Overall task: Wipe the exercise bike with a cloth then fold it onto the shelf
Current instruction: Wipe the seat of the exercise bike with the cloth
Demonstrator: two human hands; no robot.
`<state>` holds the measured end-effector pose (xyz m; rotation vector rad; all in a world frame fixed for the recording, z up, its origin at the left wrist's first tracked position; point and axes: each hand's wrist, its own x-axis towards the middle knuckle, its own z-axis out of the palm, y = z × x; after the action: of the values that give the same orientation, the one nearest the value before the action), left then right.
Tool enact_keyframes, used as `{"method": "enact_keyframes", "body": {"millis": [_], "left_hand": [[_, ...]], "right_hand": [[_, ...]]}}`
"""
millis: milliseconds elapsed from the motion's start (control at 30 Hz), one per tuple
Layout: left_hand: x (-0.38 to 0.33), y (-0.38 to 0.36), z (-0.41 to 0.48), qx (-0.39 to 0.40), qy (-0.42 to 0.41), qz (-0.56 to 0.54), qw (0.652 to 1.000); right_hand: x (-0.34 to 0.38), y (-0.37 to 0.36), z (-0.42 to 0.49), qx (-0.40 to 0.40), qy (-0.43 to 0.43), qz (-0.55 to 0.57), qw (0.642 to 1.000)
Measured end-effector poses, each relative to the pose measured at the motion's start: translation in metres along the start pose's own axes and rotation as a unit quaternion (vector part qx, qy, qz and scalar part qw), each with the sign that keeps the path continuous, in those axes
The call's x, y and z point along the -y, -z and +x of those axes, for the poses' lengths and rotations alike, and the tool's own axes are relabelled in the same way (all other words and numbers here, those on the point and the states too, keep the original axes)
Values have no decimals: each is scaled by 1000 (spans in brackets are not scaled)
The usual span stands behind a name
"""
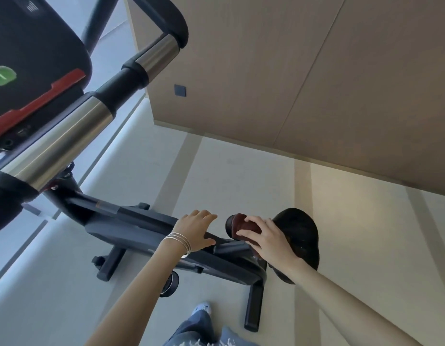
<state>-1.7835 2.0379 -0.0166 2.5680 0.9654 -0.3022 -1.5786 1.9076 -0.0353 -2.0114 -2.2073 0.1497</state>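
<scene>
Bike (141, 228) lies diagonally (cloth (243, 224) at saddle (301, 233)).

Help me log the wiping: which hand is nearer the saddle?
Right. The right hand holds the cloth against the front of the saddle; the left hand rests on the frame, short of it.

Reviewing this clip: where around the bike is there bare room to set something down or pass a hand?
Bare floor lies between the bike frame and the wooden wall, and again right of the seat. Crowded at the seat's nose: the right hand holds the cloth there, the left hand rests on the frame beside it.
</scene>
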Motion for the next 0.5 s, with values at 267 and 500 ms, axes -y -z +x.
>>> {"method": "enact_keyframes", "body": {"millis": [267,500], "left_hand": [[17,-2,1,4,19,-6,1000],[21,-3,8,-7,13,-15,1000]], "right_hand": [[11,0,73,70,-58,5,996],[-20,-8,-25,-54,-22,72,996]]}}
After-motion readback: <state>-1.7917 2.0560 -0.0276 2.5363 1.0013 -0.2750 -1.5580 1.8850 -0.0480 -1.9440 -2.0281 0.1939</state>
